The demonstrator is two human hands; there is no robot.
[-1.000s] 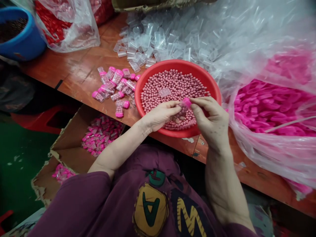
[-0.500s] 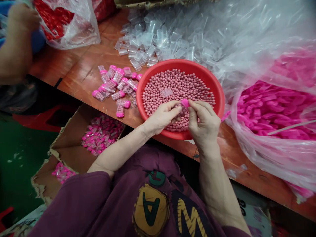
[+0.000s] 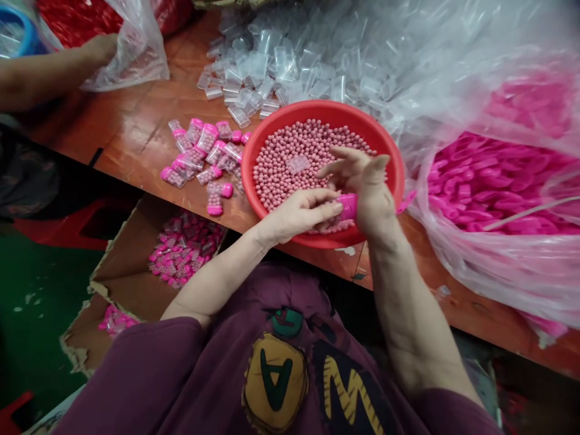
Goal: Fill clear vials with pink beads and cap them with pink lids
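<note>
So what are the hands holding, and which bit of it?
The left hand pinches a small container by the end away from its pink cap. The right hand, beside the cap, is open, gripping nothing.

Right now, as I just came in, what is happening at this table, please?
The person's left hand holds a pink piece over a red basin of pink beads. The right hand is open beside it; whether its palm touches the piece, I cannot tell. A clear piece lies on the beads. Pink-capped containers lie on the table left of the basin, and a cardboard box below holds more. Farther left, another person's hand is at a bag of red pieces.
</note>
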